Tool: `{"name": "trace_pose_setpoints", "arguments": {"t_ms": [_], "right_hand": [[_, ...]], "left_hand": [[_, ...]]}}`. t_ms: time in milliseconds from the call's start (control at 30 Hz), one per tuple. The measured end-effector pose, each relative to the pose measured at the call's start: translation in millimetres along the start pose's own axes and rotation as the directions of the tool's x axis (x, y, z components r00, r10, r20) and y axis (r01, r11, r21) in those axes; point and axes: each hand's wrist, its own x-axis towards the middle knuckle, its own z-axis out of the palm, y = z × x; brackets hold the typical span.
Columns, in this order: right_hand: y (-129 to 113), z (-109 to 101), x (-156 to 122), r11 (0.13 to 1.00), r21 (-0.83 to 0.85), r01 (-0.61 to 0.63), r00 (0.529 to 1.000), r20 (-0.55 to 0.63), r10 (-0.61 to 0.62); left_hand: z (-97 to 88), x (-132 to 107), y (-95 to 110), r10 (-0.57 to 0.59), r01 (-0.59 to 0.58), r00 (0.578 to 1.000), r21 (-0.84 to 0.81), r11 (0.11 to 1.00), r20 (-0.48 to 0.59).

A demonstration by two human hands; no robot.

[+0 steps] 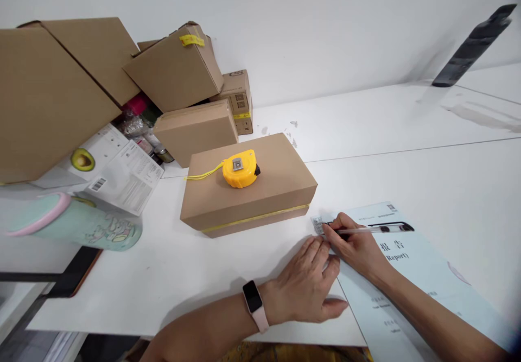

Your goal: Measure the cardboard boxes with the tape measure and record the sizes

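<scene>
My right hand (358,245) is closed around a clear pen (372,229), its tip on a small white slip (318,224) at the corner of a pale blue printed sheet (423,275). My left hand (305,286), with a pink-strapped watch at the wrist, lies flat on the white table (171,275), fingers stretched out toward the slip. Just behind the slip sits a closed cardboard box (248,194) sealed with yellow tape. A yellow tape measure (240,169) rests on top of it.
Several cardboard boxes (179,69) are stacked at the back left against the wall. A mint and pink bottle (77,223) lies on its side at the left, beside white printed cartons (122,175). A dark flat object (472,47) stands at the far right.
</scene>
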Motion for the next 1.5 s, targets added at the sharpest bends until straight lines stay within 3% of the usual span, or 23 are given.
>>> {"name": "trace_pose_setpoints", "arguments": {"t_ms": [1500], "right_hand": [[-1.7, 0.5, 1.3, 1.000, -0.028, -0.004, 0.997, -0.073, 0.002]], "left_hand": [[-4.1, 1.6, 0.2, -0.001, 0.001, 1.000, 0.027, 1.000, 0.010]]}}
